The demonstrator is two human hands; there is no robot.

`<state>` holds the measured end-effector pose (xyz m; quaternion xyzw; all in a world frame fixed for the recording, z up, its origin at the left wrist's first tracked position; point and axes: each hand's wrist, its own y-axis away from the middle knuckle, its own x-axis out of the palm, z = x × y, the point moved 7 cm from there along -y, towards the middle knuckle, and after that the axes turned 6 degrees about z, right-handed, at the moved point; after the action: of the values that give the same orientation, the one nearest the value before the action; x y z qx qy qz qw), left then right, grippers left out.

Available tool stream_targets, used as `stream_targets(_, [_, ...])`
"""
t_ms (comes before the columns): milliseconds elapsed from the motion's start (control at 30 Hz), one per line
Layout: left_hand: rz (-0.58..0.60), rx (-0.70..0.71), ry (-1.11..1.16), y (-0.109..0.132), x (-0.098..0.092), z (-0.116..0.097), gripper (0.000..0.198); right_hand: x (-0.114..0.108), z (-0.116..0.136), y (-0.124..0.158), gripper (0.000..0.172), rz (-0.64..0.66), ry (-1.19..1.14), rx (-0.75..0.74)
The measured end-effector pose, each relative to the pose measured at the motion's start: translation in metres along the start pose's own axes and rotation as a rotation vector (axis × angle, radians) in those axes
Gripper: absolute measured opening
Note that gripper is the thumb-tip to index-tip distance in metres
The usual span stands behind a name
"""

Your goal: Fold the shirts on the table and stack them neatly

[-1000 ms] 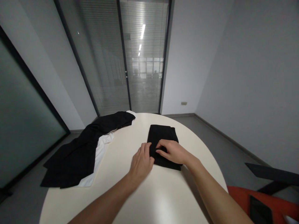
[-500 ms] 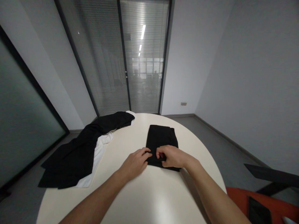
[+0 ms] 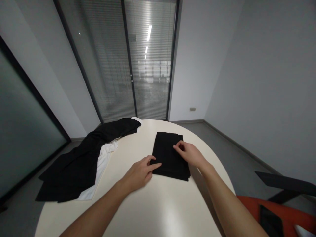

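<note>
A black cloth garment, folded into a flat rectangle, lies on the white round table. My left hand rests at its near left side, index finger stretched out across the cloth and the other fingers apart. Over the upper right part of the garment is my right hand, thumb and index fingertips pinched together. Whether anything sits between those tips is too small to make out. Beneath them the cloth stays flat.
Loose black clothes lie heaped on the table's left side, with a white garment showing from under them. An orange chair with a black armrest stands at the lower right. Beyond the table is a glass partition with blinds.
My right hand has moved away from me, from the near part of the folded garment to its upper right. My left index finger has straightened on the cloth.
</note>
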<state>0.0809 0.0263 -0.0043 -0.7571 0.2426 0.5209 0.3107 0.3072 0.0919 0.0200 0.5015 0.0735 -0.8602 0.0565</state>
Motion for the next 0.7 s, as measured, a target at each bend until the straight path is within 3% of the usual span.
stream_targets(100, [0.01,0.086,-0.039,0.003,-0.005,-0.003,0.062,-0.003,-0.041,-0.001,0.057,-0.056,0.131,0.324])
stream_targets(167, [0.014,0.112,-0.024,0.004,-0.006,-0.004,0.06,0.003,-0.059,-0.001,0.068,-0.011,0.136,0.41])
stream_targets(300, [0.036,0.115,0.052,0.004,-0.002,-0.003,0.06,0.02,-0.068,-0.009,0.067,0.081,0.047,0.336])
stream_targets(433, [0.022,0.115,0.115,0.004,-0.002,-0.001,0.06,0.025,-0.068,-0.017,0.053,0.012,0.007,0.297])
stream_targets(700, [-0.114,-0.017,0.165,0.002,0.004,0.027,0.05,0.006,-0.086,-0.05,0.046,-0.042,0.034,0.418])
